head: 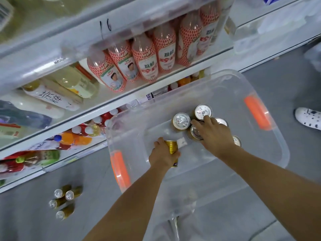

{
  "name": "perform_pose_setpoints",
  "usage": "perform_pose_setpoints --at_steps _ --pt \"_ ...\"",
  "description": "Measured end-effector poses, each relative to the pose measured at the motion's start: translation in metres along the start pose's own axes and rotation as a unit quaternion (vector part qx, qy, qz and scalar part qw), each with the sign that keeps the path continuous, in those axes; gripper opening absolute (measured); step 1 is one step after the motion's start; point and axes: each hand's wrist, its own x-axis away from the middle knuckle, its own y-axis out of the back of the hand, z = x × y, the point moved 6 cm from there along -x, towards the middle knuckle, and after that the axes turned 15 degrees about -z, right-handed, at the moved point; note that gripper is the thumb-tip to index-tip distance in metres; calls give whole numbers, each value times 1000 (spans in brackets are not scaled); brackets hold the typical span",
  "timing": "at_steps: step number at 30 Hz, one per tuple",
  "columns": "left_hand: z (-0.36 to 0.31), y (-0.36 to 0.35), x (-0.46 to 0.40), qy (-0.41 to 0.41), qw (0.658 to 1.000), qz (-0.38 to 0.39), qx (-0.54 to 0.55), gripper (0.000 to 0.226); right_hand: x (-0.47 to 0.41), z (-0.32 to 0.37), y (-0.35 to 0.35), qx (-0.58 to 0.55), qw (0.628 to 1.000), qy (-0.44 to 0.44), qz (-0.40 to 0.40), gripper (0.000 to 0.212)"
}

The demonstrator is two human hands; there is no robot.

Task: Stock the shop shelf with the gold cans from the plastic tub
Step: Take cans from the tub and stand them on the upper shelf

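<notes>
A clear plastic tub (pixel 260 152) with orange handles sits on the floor below the shop shelf (pixel 111 108). Several gold cans (pixel 181 120) with silver tops stand upright in its far part. Inside the tub, my left hand (pixel 162 154) is wrapped around one gold can (pixel 172 147), held tilted over the bare tub floor. My right hand (pixel 214 132) reaches over the standing cans, its fingers closing around the top of one can (pixel 196 132).
Several gold cans (pixel 64 200) stand on the grey floor at lower left. The shelf holds red-patterned bottles (pixel 147 61), pale bottles (pixel 52 98) and orange and red drinks lower down. Another person's white shoe (pixel 308 118) is at the right edge.
</notes>
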Motion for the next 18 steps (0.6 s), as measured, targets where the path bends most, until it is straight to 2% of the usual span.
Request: perform_pose_setpoints --at_steps 5,8,11,13,15,16,18 --pt "4 2 2 -8 1000 8 25 79 -4 -1 6 23 1000 15 3 58" --pt "9 10 7 15 997 1 80 76 -5 1 15 -13 1000 5 22 56" --pt "12 31 21 46 985 -6 169 70 3 3 38 -90 995 -42 26 64" --pt "12 54 34 57 974 -16 221 68 11 5 60 -218 970 -104 35 68" --pt "12 80 51 63 961 -24 270 66 18 7 85 -361 916 -164 55 69" --pt "13 94 60 65 953 -27 296 64 21 8 100 -406 893 -184 61 69" --pt "17 123 79 75 932 -31 352 57 25 9 134 -442 874 -196 57 68"
